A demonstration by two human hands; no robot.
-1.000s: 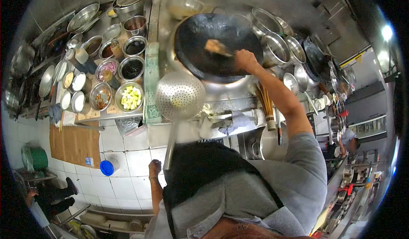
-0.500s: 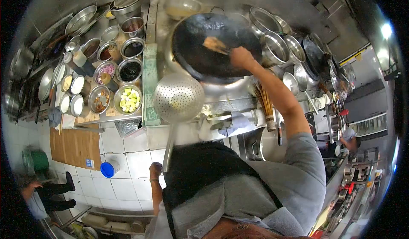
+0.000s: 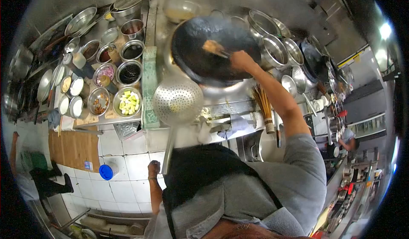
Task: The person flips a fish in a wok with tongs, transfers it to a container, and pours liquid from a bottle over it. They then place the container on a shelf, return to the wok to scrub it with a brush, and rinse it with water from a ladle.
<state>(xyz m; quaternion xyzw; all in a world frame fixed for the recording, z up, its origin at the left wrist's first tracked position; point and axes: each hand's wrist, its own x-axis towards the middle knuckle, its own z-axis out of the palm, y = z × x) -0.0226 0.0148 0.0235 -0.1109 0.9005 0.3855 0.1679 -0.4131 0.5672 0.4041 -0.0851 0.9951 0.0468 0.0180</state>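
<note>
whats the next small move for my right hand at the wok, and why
Probably draw the tool a little toward you through the wok: your right hand grips it, the tan patch at its far end sits well inside the rim, and the dark surface nearer you looks bare. I can't tell whether that patch is food or the tool's head.

No readable text, brand or number. One small blue-and-white label (image 3: 88, 165) on the brown board (image 3: 70, 147) on the floor, below the bench (image 3: 91, 121) at its near left edge: print too small to read. Green cloth (image 3: 150, 87) along the bench has a pale printed pattern, no letters I can make out. Yellow strip (image 3: 352, 56) on the far right wall: any marking too blurred to tell.
</note>
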